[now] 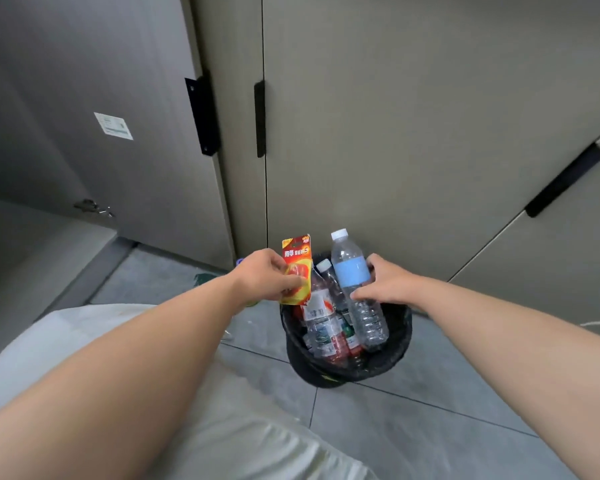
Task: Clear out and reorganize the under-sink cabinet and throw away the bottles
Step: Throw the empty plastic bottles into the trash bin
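Over the right side of the black-lined bin (404, 329), a clear bottle with a blue label (352, 275) stands nearly upright, its base down among the other bottles (323, 329) inside. The right hand (385, 285) curls its fingers round the label. To finish well, it should probably lower the bottle deeper and lean it against the bin's wall before letting go, so it cannot topple onto the floor (430, 410). The left hand (264, 275) pinches a red and yellow packet (297, 258) above the bin's left rim, before the closed cabinet doors (395, 133).

Red packet (297, 256): "南孚" (then "5")
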Tool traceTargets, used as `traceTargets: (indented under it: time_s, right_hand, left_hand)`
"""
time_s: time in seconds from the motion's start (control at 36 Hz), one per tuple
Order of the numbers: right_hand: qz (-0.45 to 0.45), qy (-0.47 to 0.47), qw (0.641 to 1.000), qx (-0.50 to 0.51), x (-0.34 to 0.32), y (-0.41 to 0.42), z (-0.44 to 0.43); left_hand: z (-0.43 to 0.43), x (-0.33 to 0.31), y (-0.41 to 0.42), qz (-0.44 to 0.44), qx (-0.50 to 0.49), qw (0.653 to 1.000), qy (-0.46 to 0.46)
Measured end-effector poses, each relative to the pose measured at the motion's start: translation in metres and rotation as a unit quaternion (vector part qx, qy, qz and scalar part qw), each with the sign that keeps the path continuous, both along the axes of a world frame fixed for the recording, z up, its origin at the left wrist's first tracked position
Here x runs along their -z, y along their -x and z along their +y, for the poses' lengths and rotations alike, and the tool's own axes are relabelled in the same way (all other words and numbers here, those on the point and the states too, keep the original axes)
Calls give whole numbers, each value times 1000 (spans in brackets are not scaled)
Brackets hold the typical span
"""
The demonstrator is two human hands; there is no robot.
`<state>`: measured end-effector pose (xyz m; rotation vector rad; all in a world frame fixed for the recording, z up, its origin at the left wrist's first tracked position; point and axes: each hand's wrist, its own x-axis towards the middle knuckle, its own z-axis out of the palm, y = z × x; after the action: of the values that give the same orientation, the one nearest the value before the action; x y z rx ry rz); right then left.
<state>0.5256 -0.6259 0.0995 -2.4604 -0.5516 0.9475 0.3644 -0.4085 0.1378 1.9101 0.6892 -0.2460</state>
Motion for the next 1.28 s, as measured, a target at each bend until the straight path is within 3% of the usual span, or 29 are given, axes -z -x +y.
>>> traceTargets:
  time_s: [0.14,0.25,0.28,0.33,0.39,0.58,0.69,0.81,0.89,1.08,1.19,1.28]
  right_hand:
    - [-90,54,994,8,18,4,1]
    - [-193,-96,973,78,-2,13,21]
    - [-168,-143,972,83,-11,17,28]
    - [-24,-206,976,62,-29,29,40]
    - [103,-214,971,23,-40,41,49]
    - [107,-234,966,23,-36,47,50]
    - [53,-195,977,68,-32,28,19]
    - [25,-194,964,177,-26,13,-19]
    - [-50,-155,962,218,-22,8,-32]
    - [-165,12,973,159,-2,7,-26]
    - [-222,-2,962,161,3,8,-14]
    - [-257,-72,956,124,-4,13,2]
  left_hand:
    - [-1,2,0,5,7,1000,-5]
    - [-2,2,-3,-12,6,1000,-11]
    - [-2,2,-4,-22,5,1000,-14]
    - [-3,2,-5,-41,2,999,-33]
    - [-3,3,-5,-63,1,996,-57]
    - [-9,6,-4,-82,79,993,-39]
    - [-7,9,-4,-89,92,990,-53]
    - [-2,13,-7,-95,69,989,-94]
    - [-2,14,-9,-97,62,989,-98]
    - [3,14,-7,-91,49,987,-122]
    - [14,12,-2,-77,53,984,-153]
    - [22,10,4,-70,58,980,-178]
